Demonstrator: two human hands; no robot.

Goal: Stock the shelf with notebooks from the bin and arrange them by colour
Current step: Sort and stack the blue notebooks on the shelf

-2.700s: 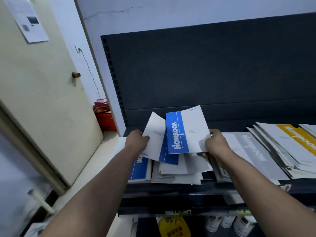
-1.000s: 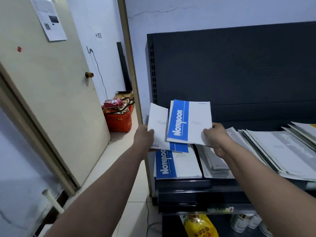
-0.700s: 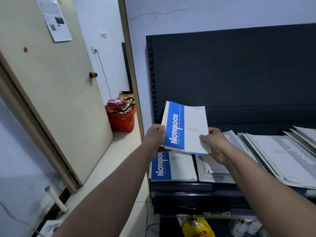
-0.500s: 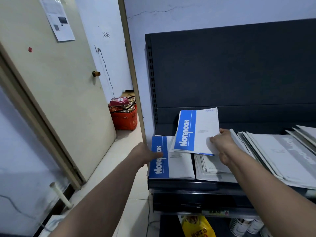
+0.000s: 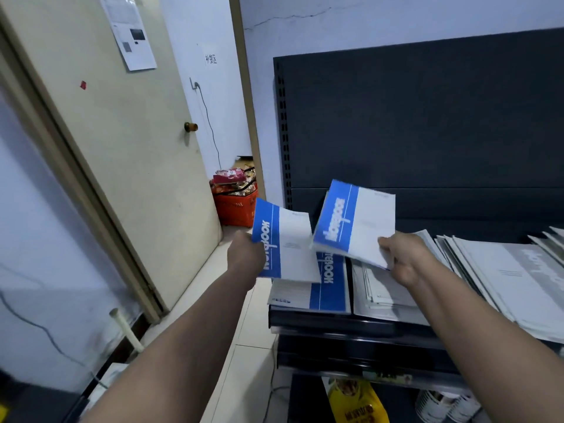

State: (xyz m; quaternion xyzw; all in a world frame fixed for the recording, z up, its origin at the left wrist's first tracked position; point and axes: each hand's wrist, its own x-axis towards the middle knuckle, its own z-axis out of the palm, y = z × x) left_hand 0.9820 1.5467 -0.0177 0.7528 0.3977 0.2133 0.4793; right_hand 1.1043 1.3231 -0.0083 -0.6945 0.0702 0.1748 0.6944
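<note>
Far left I have the door and, past it on the floor, an orange basket that seems to hold packets rather than notebooks. My left hand grips the first blue notebook by its blue band edge, fingers curled behind the cover, holding it tilted in the air over the left end of the shelf. Under it the blue pile lies flat at that end of the shelf. My right hand pinches the second blue notebook at its lower right corner, thumb on top and fingers hidden underneath; it may be more than one copy, I cannot tell. It hangs above the line where the blue pile meets the pale stack, with the grey notebooks fanned out further right. I judge this to be the sorting step, with the blues going to the left end. Next I would lower both held copies onto the blue pile, turn them so the bands match, and square the edges so nothing slides off the front lip.
</note>
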